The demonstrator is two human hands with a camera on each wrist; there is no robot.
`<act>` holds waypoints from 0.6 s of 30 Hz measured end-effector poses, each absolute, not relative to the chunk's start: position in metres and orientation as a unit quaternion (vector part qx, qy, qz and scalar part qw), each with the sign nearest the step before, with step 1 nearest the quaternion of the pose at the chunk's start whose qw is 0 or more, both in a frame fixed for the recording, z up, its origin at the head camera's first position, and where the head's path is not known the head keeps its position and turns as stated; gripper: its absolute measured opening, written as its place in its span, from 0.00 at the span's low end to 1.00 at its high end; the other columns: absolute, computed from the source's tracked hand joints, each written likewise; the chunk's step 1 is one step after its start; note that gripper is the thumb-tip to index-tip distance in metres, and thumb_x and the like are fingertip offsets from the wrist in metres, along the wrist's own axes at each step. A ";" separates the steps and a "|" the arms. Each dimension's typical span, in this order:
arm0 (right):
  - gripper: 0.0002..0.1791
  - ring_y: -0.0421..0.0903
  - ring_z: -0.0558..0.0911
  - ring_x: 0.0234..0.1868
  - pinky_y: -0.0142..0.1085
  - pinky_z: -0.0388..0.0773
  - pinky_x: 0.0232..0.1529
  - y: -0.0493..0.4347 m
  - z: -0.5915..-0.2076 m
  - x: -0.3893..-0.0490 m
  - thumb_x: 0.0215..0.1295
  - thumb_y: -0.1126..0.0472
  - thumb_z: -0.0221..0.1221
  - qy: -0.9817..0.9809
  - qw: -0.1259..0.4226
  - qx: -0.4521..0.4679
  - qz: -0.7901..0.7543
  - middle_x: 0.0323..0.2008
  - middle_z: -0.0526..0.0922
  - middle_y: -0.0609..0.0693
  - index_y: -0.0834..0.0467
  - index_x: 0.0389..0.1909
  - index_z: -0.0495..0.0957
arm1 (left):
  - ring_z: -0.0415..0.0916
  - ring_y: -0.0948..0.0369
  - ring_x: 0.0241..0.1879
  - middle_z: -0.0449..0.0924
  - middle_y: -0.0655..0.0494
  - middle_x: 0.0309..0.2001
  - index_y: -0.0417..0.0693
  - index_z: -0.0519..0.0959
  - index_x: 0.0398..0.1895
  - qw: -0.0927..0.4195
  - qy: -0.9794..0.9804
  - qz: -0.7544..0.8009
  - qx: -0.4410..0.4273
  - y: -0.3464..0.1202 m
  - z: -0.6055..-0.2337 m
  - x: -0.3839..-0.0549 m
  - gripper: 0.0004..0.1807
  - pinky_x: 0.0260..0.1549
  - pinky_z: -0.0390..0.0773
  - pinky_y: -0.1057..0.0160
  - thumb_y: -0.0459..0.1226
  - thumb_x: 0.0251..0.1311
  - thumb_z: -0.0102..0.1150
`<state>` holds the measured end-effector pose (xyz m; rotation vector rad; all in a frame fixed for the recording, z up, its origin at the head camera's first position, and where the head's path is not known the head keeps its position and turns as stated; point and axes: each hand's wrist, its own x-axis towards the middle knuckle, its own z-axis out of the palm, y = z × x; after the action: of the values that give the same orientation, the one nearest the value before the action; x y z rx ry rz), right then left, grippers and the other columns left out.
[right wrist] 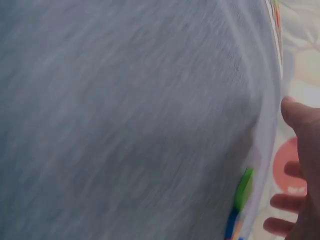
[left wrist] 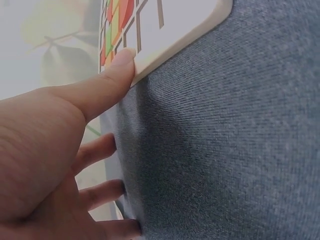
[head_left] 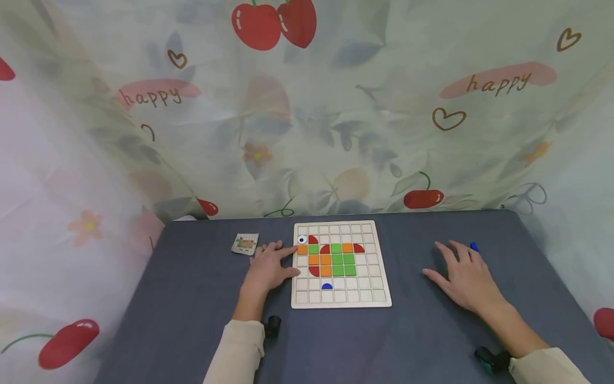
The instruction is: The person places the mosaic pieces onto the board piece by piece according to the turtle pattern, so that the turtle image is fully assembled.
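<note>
A cream grid board (head_left: 379,296) lies flat in the middle of the dark table. On it sits a pattern of green squares (head_left: 338,260), orange squares (head_left: 314,260) and red rounded pieces (head_left: 358,248), with a round eye piece (head_left: 302,240) at upper left. Lower down lies a blue half-round piece (head_left: 327,286). My left hand (head_left: 265,269) rests at the board's left edge; in the left wrist view its thumb (left wrist: 117,72) presses on the rim. Over the table at right, my right hand (head_left: 470,280) is spread and holds nothing. Near its fingers are a green piece (right wrist: 244,190) and a blue piece (head_left: 474,246).
A small stack of picture cards (head_left: 245,244) lies left of the board, beyond the left hand. Printed cloth (head_left: 336,133) hangs behind the table (head_left: 192,298) and along both sides. Each wrist wears a dark camera mount (head_left: 273,326).
</note>
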<state>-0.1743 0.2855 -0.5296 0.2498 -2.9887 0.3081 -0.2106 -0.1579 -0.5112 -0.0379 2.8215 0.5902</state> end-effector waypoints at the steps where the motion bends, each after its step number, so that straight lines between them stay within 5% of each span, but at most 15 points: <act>1: 0.43 0.78 0.65 0.64 0.73 0.66 0.58 0.289 -0.530 -0.174 0.67 0.35 0.61 -0.989 0.064 0.082 0.103 0.68 0.66 0.73 0.60 0.72 0.67 | 0.49 0.37 0.79 0.60 0.49 0.79 0.71 0.70 0.73 0.129 0.971 0.202 -0.013 -0.158 -0.512 -0.211 0.37 0.73 0.52 0.26 0.54 0.59 0.71; 12: 0.40 0.74 0.69 0.60 0.69 0.67 0.59 0.321 -0.531 -0.162 0.66 0.35 0.62 -0.987 0.020 0.092 0.130 0.60 0.75 0.68 0.65 0.63 0.74 | 0.49 0.36 0.79 0.60 0.48 0.79 0.70 0.71 0.73 0.130 0.969 0.209 -0.005 -0.159 -0.512 -0.209 0.37 0.72 0.52 0.25 0.53 0.59 0.71; 18: 0.30 0.72 0.74 0.57 0.66 0.74 0.54 0.328 -0.529 -0.165 0.65 0.41 0.66 -0.986 0.000 0.113 0.121 0.59 0.77 0.68 0.65 0.52 0.81 | 0.50 0.36 0.79 0.60 0.48 0.79 0.70 0.71 0.73 0.131 0.969 0.208 -0.010 -0.158 -0.509 -0.210 0.37 0.71 0.53 0.25 0.53 0.59 0.71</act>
<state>-0.1648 0.3282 -0.5293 0.3543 -3.0984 0.3794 -0.2097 -0.1585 -0.5090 -0.0289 2.8151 0.6028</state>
